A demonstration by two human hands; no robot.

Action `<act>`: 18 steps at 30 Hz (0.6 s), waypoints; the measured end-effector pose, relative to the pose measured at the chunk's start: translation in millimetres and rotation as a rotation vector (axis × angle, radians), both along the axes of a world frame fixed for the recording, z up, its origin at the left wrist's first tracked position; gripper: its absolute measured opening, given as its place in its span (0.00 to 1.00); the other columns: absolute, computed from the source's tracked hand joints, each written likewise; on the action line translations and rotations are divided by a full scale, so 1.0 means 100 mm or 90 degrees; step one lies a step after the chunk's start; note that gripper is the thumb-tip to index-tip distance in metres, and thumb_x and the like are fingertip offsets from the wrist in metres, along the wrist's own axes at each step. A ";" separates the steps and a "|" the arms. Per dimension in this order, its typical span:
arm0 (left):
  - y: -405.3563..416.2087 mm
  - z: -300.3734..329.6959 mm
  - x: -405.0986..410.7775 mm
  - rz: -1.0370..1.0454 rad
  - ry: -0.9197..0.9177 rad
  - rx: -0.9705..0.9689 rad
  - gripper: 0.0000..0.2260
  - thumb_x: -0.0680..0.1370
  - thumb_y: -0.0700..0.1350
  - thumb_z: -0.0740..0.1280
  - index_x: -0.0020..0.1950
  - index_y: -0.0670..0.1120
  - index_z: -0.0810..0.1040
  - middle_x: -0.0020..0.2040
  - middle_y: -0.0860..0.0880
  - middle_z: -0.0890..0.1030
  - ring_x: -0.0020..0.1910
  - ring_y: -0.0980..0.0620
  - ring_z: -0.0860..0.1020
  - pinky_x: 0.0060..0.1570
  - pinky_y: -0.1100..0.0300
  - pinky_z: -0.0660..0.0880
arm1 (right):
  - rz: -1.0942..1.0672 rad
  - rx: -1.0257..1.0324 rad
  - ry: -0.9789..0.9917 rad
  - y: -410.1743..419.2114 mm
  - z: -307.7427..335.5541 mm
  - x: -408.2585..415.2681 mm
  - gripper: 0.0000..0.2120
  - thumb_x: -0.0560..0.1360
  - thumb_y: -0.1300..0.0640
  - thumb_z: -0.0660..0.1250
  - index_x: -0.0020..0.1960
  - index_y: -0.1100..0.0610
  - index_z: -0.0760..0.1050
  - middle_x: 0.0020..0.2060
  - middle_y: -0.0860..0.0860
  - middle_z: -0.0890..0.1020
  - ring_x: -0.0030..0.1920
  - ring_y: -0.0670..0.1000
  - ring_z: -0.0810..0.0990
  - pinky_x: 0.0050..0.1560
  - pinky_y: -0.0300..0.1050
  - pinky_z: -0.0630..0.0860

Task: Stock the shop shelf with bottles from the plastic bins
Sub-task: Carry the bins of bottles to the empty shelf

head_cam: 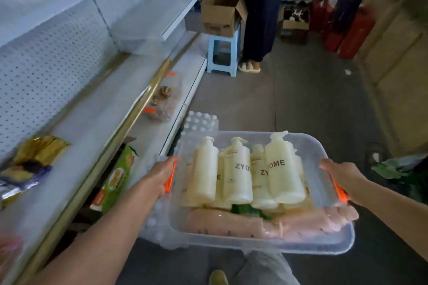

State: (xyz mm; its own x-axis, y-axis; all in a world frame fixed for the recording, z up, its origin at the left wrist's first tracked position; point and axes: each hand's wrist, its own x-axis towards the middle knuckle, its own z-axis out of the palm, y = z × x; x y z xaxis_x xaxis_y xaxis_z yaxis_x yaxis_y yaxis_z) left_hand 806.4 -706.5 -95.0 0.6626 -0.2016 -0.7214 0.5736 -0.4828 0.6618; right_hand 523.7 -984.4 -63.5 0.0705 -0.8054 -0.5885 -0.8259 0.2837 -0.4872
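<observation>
Both forearms reached forward from the bottom of the view, carrying a clear plastic bin (pixel 333 242) above the grey floor (pixel 301 104). At the bin's left end, the left hand (pixel 159 174) was wrapped over an orange handle (pixel 171 179); at the right end, the right hand (pixel 342 177) gripped the matching orange handle (pixel 340 191). Each hand's fingers were curled closed around its handle. Below the bin, a trouser leg and a shoe showed.

Inside the bin lay cream pump bottles (pixel 237 173) with dark lettering, side by side, pump heads pointing away from the camera. Pink bottles (pixel 222 224) lay crosswise along the near wall, with something green between the two layers.

Packed this full of liquid, the bin was probably heavy, and its thin walls likely flexed, so a hold on both end handles looked the soundest. The smooth bottles could be slippery; grasping round the body, not the pump, seemed safer.

To the left ran the white shop shelf (pixel 97 120), edged by a brass-coloured rail and backed by perforated panel, with snack packets (pixel 34 159) at its near end and much of its length bare. A lower shelf held a green packet (pixel 118 178). Beyond the bin, a wrapped pack of white-capped bottles (pixel 201 121) rested on the floor. Further off, a cardboard box (pixel 222 10) sat on a blue stool (pixel 223 53), beside a person standing in dark trousers and sandals.
</observation>
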 end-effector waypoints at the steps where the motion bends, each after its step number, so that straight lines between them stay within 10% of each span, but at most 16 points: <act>1: -0.05 -0.03 0.08 0.027 0.000 0.003 0.17 0.80 0.49 0.63 0.33 0.45 0.69 0.15 0.52 0.69 0.11 0.54 0.66 0.17 0.73 0.63 | 0.026 0.005 -0.003 -0.14 -0.01 0.19 0.21 0.79 0.42 0.62 0.54 0.62 0.74 0.46 0.60 0.80 0.43 0.58 0.80 0.39 0.46 0.77; 9: -0.20 -0.23 0.39 0.238 0.074 0.038 0.15 0.77 0.51 0.63 0.33 0.47 0.69 0.20 0.50 0.69 0.20 0.50 0.66 0.26 0.66 0.65 | 0.267 0.040 0.002 -1.03 -0.13 1.63 0.19 0.80 0.46 0.62 0.47 0.64 0.75 0.39 0.60 0.79 0.36 0.57 0.79 0.33 0.43 0.73; 18: 0.14 -0.55 0.30 0.486 0.153 0.044 0.14 0.79 0.50 0.62 0.35 0.46 0.71 0.25 0.47 0.71 0.26 0.49 0.70 0.32 0.60 0.67 | 0.518 0.031 0.009 -0.96 -0.42 3.07 0.23 0.79 0.44 0.62 0.52 0.66 0.77 0.45 0.63 0.80 0.46 0.62 0.81 0.50 0.54 0.78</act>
State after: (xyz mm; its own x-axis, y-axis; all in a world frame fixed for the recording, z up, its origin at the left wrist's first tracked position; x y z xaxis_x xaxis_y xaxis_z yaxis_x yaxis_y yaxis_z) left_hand 836.0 -692.1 -150.2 0.4248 0.2945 -0.8560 0.8847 0.0654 0.4615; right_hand 830.8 -1080.8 -105.1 0.6152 -0.4789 -0.6263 -0.7883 -0.3876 -0.4779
